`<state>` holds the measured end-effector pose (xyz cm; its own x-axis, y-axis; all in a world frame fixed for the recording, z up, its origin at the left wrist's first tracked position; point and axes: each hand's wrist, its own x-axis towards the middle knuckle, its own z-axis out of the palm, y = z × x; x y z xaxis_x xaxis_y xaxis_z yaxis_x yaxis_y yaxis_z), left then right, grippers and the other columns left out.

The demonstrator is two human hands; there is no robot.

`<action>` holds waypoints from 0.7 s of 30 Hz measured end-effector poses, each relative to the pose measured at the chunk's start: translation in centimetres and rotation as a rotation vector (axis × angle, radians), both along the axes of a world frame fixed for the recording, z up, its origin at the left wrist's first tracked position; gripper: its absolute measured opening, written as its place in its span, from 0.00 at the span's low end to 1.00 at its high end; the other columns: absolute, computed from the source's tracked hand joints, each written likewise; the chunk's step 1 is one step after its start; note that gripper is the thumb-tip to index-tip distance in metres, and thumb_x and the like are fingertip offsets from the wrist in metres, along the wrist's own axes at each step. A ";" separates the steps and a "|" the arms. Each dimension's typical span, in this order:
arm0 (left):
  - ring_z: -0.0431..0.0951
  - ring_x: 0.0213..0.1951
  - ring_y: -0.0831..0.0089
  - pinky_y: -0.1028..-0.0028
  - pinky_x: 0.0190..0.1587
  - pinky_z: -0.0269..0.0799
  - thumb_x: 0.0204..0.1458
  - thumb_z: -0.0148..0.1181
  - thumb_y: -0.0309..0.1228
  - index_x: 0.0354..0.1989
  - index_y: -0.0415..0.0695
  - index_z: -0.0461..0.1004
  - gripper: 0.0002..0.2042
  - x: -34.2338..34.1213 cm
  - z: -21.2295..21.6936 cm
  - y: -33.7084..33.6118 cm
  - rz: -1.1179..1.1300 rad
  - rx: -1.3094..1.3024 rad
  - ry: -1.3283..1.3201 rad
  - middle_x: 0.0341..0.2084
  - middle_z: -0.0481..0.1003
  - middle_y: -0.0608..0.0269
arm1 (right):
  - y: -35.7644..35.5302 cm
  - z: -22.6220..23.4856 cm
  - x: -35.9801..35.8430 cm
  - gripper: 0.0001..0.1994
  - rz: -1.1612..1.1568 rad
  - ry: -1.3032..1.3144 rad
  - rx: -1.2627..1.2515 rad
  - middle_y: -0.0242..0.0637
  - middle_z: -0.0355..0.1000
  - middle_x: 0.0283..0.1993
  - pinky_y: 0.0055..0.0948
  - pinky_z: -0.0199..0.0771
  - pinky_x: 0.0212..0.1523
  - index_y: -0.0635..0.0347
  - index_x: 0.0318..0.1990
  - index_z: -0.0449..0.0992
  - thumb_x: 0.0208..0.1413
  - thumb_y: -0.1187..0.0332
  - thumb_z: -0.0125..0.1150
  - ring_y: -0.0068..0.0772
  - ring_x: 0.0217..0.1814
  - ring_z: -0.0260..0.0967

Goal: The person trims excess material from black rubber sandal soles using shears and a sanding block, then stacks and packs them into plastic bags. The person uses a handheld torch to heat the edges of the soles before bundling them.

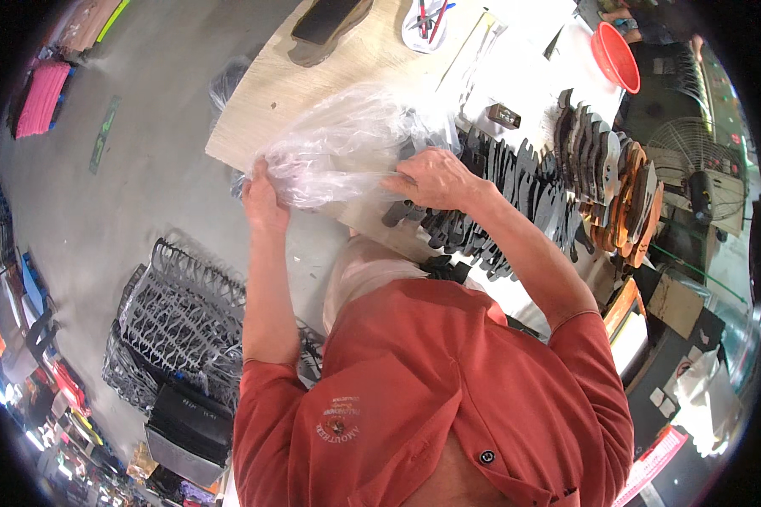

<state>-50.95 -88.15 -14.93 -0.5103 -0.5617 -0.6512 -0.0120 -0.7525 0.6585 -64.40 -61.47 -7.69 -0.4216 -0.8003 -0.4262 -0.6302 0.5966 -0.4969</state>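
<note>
I see my left hand (264,203) and right hand (435,179) each with fingers pinching a clear plastic bag (338,148) on the wooden table (262,118); dark flat cut pieces (516,182) lie at three o'clock, touching the bag.

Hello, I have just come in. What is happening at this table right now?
A person in a red shirt is handling a clear plastic bag with both bare hands at a wooden table. The left hand grips the bag's lower edge, and the right hand holds its other side, beside a long row of dark flat cut-out pieces on the table. More such pieces are stacked on the floor to the person's left.
</note>
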 end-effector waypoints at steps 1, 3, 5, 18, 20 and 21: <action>0.79 0.54 0.62 0.63 0.56 0.77 0.64 0.60 0.31 0.63 0.33 0.68 0.22 0.0 0.8 -0.3 -0.060 -0.085 0.045 0.54 0.76 0.53 | 0.4 -0.4 -0.2 0.24 0.008 0.040 -0.046 0.50 0.76 0.28 0.51 0.73 0.50 0.61 0.31 0.80 0.66 0.47 0.55 0.58 0.37 0.75; 0.76 0.58 0.63 0.66 0.62 0.72 0.62 0.63 0.30 0.65 0.34 0.67 0.25 0.3 3.4 -1.0 -0.163 -0.216 0.064 0.57 0.75 0.55 | 1.0 -0.6 -0.6 0.24 0.012 0.096 -0.114 0.49 0.75 0.24 0.51 0.72 0.46 0.61 0.29 0.80 0.65 0.48 0.57 0.58 0.33 0.74; 0.74 0.60 0.66 0.68 0.65 0.68 0.62 0.63 0.30 0.65 0.35 0.68 0.24 0.0 6.6 -0.8 -0.249 -0.796 -0.046 0.59 0.75 0.56 | 0.9 -0.2 -0.8 0.23 0.031 0.135 -0.214 0.48 0.74 0.23 0.51 0.73 0.46 0.61 0.30 0.80 0.66 0.49 0.57 0.58 0.33 0.74; 0.73 0.60 0.47 0.59 0.62 0.68 0.54 0.70 0.40 0.65 0.42 0.70 0.31 -6.8 0.6 4.6 -1.239 -1.457 -0.205 0.58 0.75 0.42 | -0.1 -4.3 -5.2 0.17 -0.100 0.419 -0.125 0.44 0.79 0.39 0.45 0.79 0.46 0.53 0.55 0.78 0.68 0.58 0.48 0.46 0.45 0.79; 0.73 0.60 0.47 0.58 0.62 0.69 0.53 0.71 0.43 0.67 0.40 0.68 0.34 -7.0 -1.3 2.7 -1.196 -1.418 -0.187 0.57 0.75 0.41 | -0.4 -4.6 -6.3 0.16 0.068 0.588 -0.115 0.44 0.80 0.42 0.41 0.80 0.47 0.55 0.55 0.78 0.65 0.62 0.50 0.44 0.46 0.80; 0.74 0.60 0.49 0.59 0.61 0.69 0.54 0.70 0.44 0.68 0.38 0.67 0.36 -7.7 -2.1 1.7 -1.225 -1.390 -0.183 0.57 0.75 0.41 | -0.4 -4.2 -6.7 0.16 0.062 0.546 -0.225 0.44 0.80 0.43 0.39 0.81 0.48 0.56 0.54 0.78 0.63 0.64 0.51 0.43 0.47 0.80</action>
<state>-58.66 -86.42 -17.03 -0.9771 -0.0926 -0.1916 -0.1964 0.7387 0.6448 -71.08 -61.85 -11.90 -0.4821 -0.8759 0.0217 -0.8602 0.4685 -0.2013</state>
